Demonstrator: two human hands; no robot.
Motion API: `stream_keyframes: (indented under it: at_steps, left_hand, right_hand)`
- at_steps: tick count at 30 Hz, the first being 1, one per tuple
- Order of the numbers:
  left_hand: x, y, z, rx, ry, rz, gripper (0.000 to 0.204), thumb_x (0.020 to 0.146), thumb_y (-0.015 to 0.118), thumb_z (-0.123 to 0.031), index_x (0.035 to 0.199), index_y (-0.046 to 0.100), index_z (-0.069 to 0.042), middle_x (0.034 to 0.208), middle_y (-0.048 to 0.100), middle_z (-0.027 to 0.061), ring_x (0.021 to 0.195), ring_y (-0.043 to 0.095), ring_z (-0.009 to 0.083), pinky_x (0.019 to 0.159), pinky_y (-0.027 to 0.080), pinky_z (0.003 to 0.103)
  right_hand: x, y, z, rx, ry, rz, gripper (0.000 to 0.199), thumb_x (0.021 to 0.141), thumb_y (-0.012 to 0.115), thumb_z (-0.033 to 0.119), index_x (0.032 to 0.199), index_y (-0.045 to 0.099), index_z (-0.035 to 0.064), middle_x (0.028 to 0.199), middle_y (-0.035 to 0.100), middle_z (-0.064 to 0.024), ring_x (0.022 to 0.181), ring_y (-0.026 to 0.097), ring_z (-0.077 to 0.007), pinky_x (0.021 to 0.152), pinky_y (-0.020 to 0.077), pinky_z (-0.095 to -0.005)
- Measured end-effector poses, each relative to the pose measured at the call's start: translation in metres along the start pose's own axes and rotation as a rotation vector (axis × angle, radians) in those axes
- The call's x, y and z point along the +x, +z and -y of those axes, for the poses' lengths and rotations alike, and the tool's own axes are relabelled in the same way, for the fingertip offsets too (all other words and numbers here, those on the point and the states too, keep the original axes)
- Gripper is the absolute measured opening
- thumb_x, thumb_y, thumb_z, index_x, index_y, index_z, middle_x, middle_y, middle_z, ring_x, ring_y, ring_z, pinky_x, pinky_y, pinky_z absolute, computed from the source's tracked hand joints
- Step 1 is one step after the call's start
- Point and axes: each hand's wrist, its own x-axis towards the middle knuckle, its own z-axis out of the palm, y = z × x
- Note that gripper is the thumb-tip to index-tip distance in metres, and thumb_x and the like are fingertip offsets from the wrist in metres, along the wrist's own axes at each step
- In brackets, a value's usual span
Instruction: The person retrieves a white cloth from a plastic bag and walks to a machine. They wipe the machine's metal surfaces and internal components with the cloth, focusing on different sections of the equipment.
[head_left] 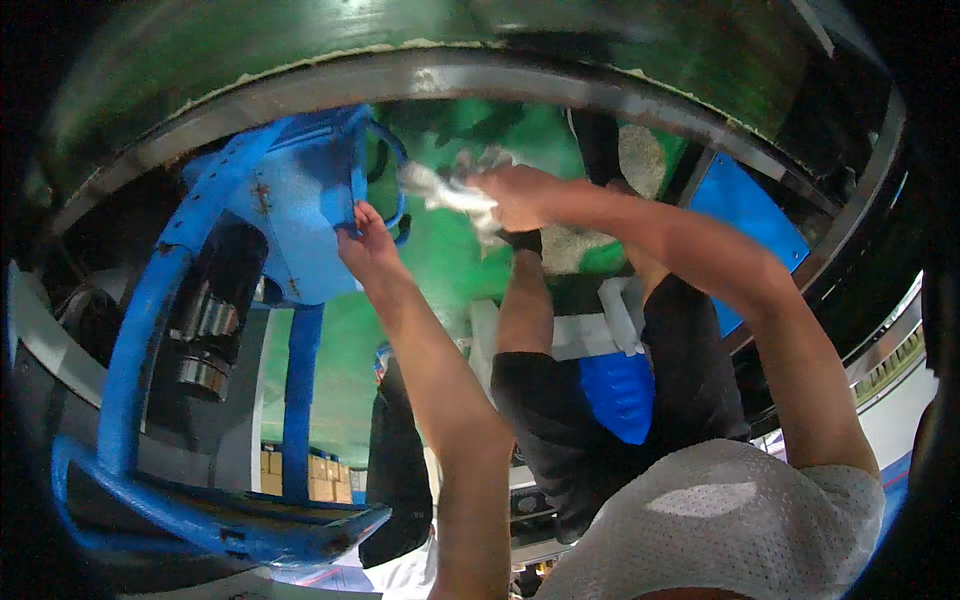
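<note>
Well, on the left there is a big blue frame (170, 260), bent like a pipe. Inside it sits a shiny silver can shape (205, 375). Next to that, on the far left, is a blue panel (295, 230) with scratches and rusty spots. Low down and near, some brown boxes (320, 488) are stacked up. The left hand (368, 245) is at the right edge of the blue panel. Its fingers are bent and the tips are at the edge, but I can't tell if they pinch it. A dark trouser leg (395, 460) is near, beside the left arm. In the middle is the green floor (435, 265). Above it, the white cloth (455, 197) hangs from the right hand (515, 195). The fingers there are closed on the cloth, and they look blurry. Nearer, a bumpy blue piece (618, 395) shows between the person's dark shorts (540, 400). Far right, a flat blue sheet (745, 230) leans.
</note>
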Motion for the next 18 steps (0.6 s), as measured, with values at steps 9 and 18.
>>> stream_keyframes:
  at_steps: [9,18]
  left_hand:
    - [-0.084,-0.022,-0.072,-0.054,0.190,0.187,0.010,0.094,0.058,-0.005,0.093,0.058,0.005,0.090,0.065,0.0150,0.080,0.066,0.0223,0.078,0.059,0.034]
    - [-0.083,-0.029,-0.093,0.047,0.271,0.242,0.017,0.097,0.057,-0.016,0.093,0.057,0.001,0.088,0.065,0.0122,0.085,0.065,0.0208,0.084,0.056,0.033]
  right_hand:
    - [0.128,0.010,0.087,0.393,-0.336,0.354,0.037,0.076,0.069,0.018,0.108,0.066,-0.0010,0.090,0.071,-0.0180,0.080,0.069,-0.0277,0.062,0.0558,-0.0414]
    - [0.163,0.008,0.128,0.867,0.022,-0.730,0.048,0.079,0.080,0.029,0.106,0.061,-0.0048,0.092,0.070,-0.0156,0.090,0.070,-0.0209,0.076,0.0541,-0.0340]
